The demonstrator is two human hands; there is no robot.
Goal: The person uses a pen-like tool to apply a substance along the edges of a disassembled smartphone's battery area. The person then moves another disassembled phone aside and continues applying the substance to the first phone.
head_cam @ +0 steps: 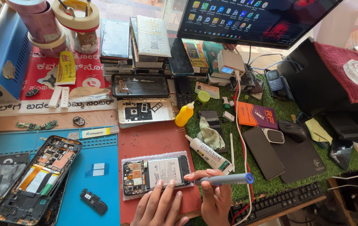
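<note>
opened phone lies back off on bubble wrap, bench's lower centre | left hand at its 6 o'clock, fingers spread, tips on its edge | right hand at 4 o'clock, clamped around grey-blue screwdriver | glue tube at 2 o'clock

At the left, on a blue mat, a second opened phone lies tilted, and a small black part sits near it. Behind stand tape rolls and a stack of phone boxes. A yellow squeeze bottle and a white tube lie by the green turf — on it a dark phone (face down, it seems), a mouse, an orange booklet. A monitor hangs above — a keyboard lies below.
</note>
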